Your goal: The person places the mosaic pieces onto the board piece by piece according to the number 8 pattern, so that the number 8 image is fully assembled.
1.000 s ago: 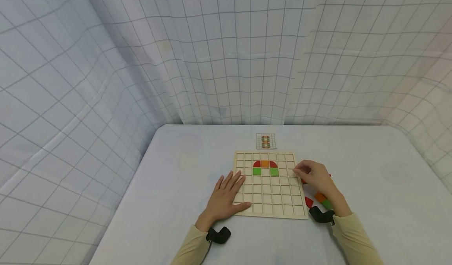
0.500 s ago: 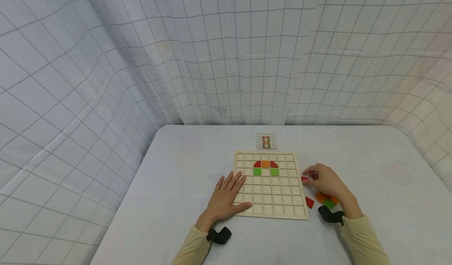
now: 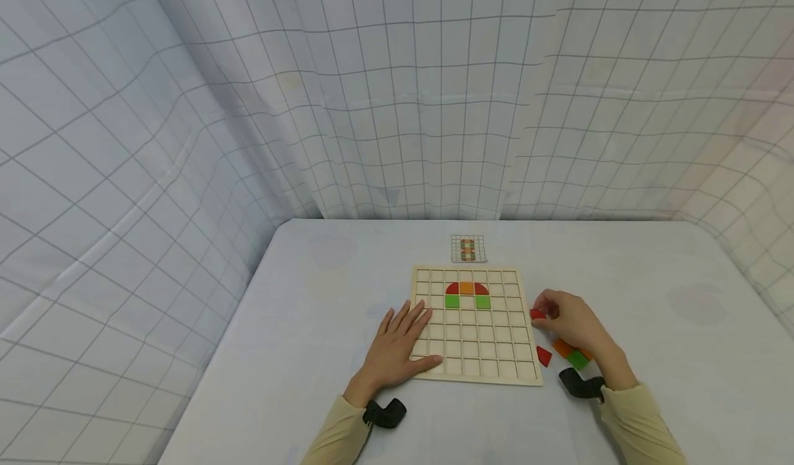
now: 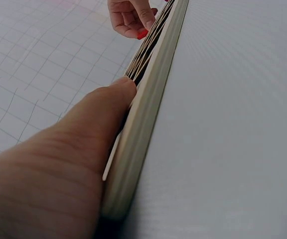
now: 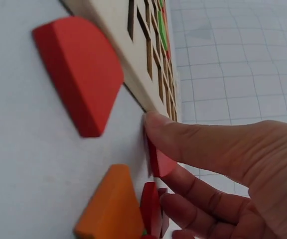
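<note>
A light wooden grid board (image 3: 470,367) lies on the white table. Red, orange and green tiles fill several of its cells, including an orange tile (image 3: 466,288) and a green tile (image 3: 452,302). My left hand (image 3: 393,356) lies spread on the board's left side, its thumb along the front edge in the left wrist view. Just beyond the right edge, my right hand (image 3: 569,318) pinches a red quarter-round tile (image 5: 159,162) between thumb and fingers. Another red tile (image 3: 544,356) lies loose near that edge.
An orange tile (image 3: 563,347) and a green tile (image 3: 578,359) lie in a loose group below the right hand, with more red pieces beside them in the right wrist view. A small pattern card (image 3: 468,249) lies behind the board. Gridded curtains surround the table.
My right hand has drawn back from the board's right edge to the tiles beside it and now pinches a red one. The left hand stays in place.
</note>
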Action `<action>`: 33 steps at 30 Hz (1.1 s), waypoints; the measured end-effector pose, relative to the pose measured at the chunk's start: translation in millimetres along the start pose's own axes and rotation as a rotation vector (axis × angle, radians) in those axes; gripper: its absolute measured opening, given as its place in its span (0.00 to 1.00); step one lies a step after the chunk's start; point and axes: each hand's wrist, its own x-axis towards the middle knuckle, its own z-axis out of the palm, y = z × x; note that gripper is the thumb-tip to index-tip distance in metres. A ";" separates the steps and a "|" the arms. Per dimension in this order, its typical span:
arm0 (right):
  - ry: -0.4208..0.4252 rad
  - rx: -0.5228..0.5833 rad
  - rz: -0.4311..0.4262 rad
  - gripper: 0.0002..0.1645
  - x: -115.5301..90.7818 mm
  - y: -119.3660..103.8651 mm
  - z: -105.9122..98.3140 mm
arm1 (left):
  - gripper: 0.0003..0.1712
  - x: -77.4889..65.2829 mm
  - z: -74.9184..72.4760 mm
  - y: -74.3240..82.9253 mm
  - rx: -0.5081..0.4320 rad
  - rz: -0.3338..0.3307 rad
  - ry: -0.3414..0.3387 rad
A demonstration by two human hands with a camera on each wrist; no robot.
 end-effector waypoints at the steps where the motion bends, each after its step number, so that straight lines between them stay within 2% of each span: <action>1: 0.007 0.001 -0.005 0.11 -0.4 0.5 0.3 | 0.49 0.1 0.0 0.0 -0.001 0.001 0.000; 11: 0.083 0.081 0.015 0.10 -0.2 7.2 5.2 | 0.49 -0.4 -0.4 0.1 0.010 0.011 0.003; 19: 0.165 0.232 0.045 0.09 3.1 -0.4 5.4 | 0.49 -0.3 -1.0 0.3 -0.001 0.015 0.016; 23: 0.168 0.293 -0.004 0.09 6.1 -12.4 7.5 | 0.49 -0.8 -0.8 0.1 0.002 0.012 0.017; 26: 0.160 0.298 -0.060 0.09 9.3 -21.6 12.9 | 0.49 -1.1 -1.0 0.3 -0.002 0.012 0.013; 33: 0.085 0.326 -0.108 0.12 19.2 -42.9 31.6 | 0.49 -1.0 -3.1 1.8 -0.009 0.024 0.029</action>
